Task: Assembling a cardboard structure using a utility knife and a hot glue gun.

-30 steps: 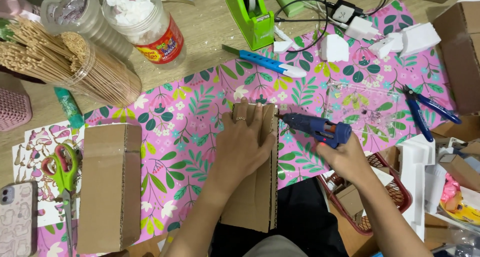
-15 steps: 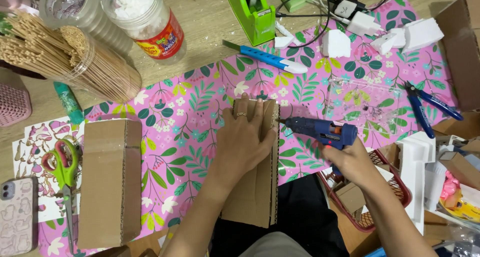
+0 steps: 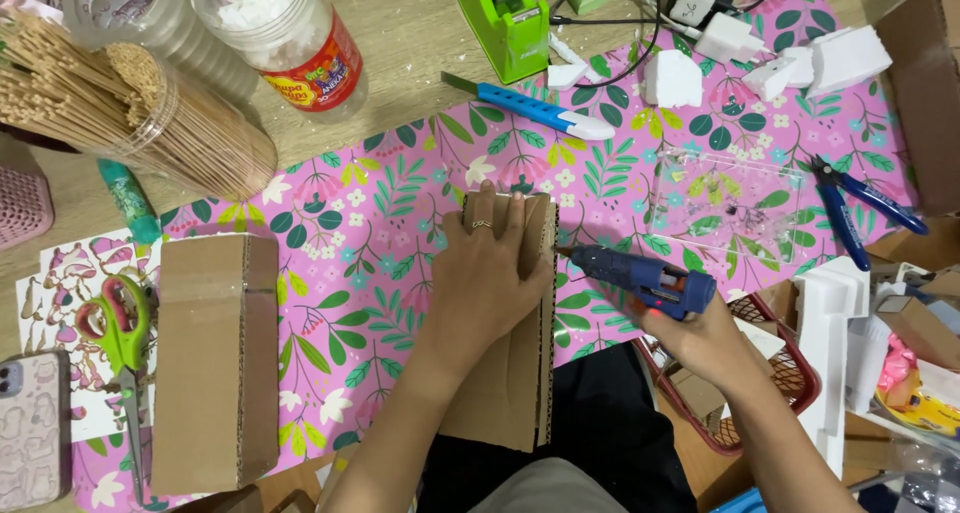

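The left hand (image 3: 490, 273) lies flat, fingers together, pressing the cardboard panel (image 3: 510, 363) down on the pink floral paper (image 3: 380, 233) near the middle of the table. The right hand (image 3: 705, 338) is clamped round the grip of the blue glue gun (image 3: 640, 276), whose nozzle touches the panel's right edge, near its far end.

To do this well, it seems wise to keep the nozzle on the corrugated edge and lay a thin, even bead, with the flat hand holding the panel steady and its fingertips clear of the hot tip. The panel should be kept from shifting until the glue sets.

The panel is brown corrugated board, long and narrow, its fluted edge showing on the right. A second cardboard piece (image 3: 215, 358), boxier and taped, lies to the left. The paper is glossy with leaf and flower prints. Far left, a clear jar (image 3: 130, 113) of thin wooden sticks lies on its side. Green scissors (image 3: 120, 338) lie at the left edge, and a blue cutter (image 3: 530, 108) lies at the far side. White foam blocks (image 3: 830, 63) sit far right, and blue pliers (image 3: 850, 208) lie on the right.
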